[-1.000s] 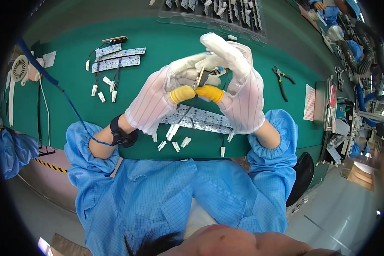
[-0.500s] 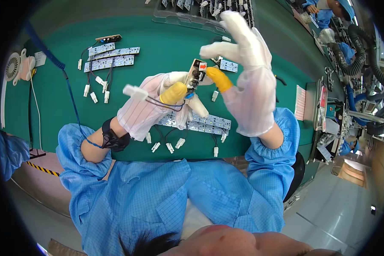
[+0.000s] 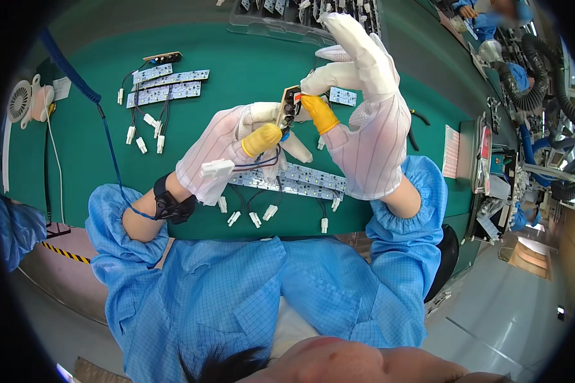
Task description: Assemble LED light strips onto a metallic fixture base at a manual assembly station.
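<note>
A small circuit board (image 3: 288, 107) with black components and a red-and-white sticker is held upright over the table. My left hand (image 3: 227, 143), white-gloved with a yellow thumb cot, is closed on its lower part. Two-coloured wires trail from the board to a white plug (image 3: 217, 168) hanging by my left wrist. My right hand (image 3: 370, 127), gloved likewise, pinches the board's upper right edge at the sticker between yellow-capped thumb and forefinger; its other fingers stretch upward. Beneath my hands lie LED strips (image 3: 306, 184) with wired white plugs, partly covered by my left hand.
Several LED strips (image 3: 167, 94) and a similar component board (image 3: 163, 58) lie at the left. A short LED board (image 3: 343, 96) sits behind my right hand, with dark-handled pliers (image 3: 414, 131) to its right. A clear tray (image 3: 268, 27) of boards stands at the back.
My right forefinger has come down against the thumb at the board's upper edge, partly covering the sticker. The hanging white plug has swung lower and slightly right.
</note>
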`<state>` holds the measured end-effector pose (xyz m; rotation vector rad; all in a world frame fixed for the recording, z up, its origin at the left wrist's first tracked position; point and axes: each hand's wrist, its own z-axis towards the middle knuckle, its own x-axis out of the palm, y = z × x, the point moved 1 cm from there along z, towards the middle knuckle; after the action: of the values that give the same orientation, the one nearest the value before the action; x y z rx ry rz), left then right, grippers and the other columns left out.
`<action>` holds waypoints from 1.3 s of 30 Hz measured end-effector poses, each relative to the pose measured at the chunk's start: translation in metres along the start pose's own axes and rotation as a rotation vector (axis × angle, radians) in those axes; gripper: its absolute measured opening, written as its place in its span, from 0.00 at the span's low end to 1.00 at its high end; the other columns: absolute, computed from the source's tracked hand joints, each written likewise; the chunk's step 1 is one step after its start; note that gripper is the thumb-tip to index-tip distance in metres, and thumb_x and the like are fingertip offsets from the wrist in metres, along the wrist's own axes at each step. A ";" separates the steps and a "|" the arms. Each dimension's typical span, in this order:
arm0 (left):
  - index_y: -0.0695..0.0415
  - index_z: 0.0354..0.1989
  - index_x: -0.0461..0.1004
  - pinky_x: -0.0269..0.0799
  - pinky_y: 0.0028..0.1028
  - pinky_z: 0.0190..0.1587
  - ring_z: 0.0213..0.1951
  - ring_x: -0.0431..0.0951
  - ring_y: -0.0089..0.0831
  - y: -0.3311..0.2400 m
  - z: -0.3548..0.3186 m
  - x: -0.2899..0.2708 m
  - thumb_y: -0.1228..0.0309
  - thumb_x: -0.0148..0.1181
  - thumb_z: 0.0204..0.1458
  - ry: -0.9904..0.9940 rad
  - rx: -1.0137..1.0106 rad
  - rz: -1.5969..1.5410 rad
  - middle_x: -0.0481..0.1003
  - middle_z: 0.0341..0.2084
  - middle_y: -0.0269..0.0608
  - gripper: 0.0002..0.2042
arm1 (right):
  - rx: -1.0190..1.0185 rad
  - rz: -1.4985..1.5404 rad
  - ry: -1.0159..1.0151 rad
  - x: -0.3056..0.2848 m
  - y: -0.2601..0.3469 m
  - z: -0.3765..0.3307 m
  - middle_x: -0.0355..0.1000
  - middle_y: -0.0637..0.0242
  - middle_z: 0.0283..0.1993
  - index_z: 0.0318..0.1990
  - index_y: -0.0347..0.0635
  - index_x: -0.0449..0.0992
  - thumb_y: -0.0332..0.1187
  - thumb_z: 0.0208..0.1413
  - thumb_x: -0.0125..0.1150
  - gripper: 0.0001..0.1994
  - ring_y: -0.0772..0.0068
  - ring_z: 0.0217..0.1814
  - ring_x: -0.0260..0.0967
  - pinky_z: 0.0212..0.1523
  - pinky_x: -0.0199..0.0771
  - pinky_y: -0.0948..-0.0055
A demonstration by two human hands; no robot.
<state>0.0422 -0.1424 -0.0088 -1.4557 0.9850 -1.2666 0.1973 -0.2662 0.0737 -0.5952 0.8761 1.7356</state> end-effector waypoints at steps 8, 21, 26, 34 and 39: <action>0.63 0.55 0.68 0.73 0.20 0.32 0.29 0.74 0.19 -0.010 0.000 0.008 0.61 0.54 0.59 -0.097 0.042 -0.165 0.78 0.34 0.40 0.21 | 0.105 0.125 -0.029 -0.002 0.004 -0.003 0.76 0.65 0.35 0.61 0.30 0.60 0.30 0.42 0.66 0.36 0.69 0.46 0.70 0.55 0.65 0.66; 0.71 0.61 0.57 0.65 0.16 0.25 0.23 0.71 0.20 0.007 0.015 -0.011 0.63 0.45 0.60 -0.378 0.272 0.088 0.77 0.34 0.48 0.26 | 1.066 -0.467 0.088 -0.200 -0.245 -0.200 0.77 0.62 0.33 0.57 0.37 0.68 0.25 0.45 0.61 0.26 0.70 0.39 0.75 0.43 0.73 0.74; 0.73 0.60 0.56 0.68 0.20 0.27 0.21 0.71 0.23 0.020 0.029 -0.017 0.69 0.48 0.59 -0.324 0.246 -0.100 0.77 0.35 0.53 0.25 | 1.127 -0.711 0.099 -0.199 -0.281 -0.279 0.76 0.56 0.35 0.54 0.45 0.70 0.27 0.50 0.57 0.20 0.55 0.41 0.74 0.45 0.72 0.62; 0.75 0.61 0.54 0.69 0.21 0.26 0.21 0.73 0.28 0.028 0.031 -0.020 0.69 0.49 0.58 -0.294 0.243 -0.058 0.77 0.35 0.57 0.27 | 1.269 -0.714 0.053 -0.188 -0.293 -0.293 0.75 0.52 0.41 0.55 0.48 0.68 0.29 0.52 0.56 0.21 0.49 0.47 0.71 0.49 0.70 0.55; 0.74 0.61 0.55 0.68 0.20 0.24 0.21 0.73 0.27 0.029 0.034 -0.020 0.67 0.51 0.58 -0.279 0.254 -0.091 0.77 0.34 0.55 0.27 | 1.324 -0.714 0.098 -0.182 -0.290 -0.281 0.74 0.50 0.46 0.58 0.49 0.65 0.30 0.53 0.55 0.22 0.49 0.53 0.70 0.52 0.67 0.48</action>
<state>0.0729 -0.1255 -0.0424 -1.4414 0.5574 -1.1670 0.5235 -0.5438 -0.0397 -0.0358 1.4110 0.2781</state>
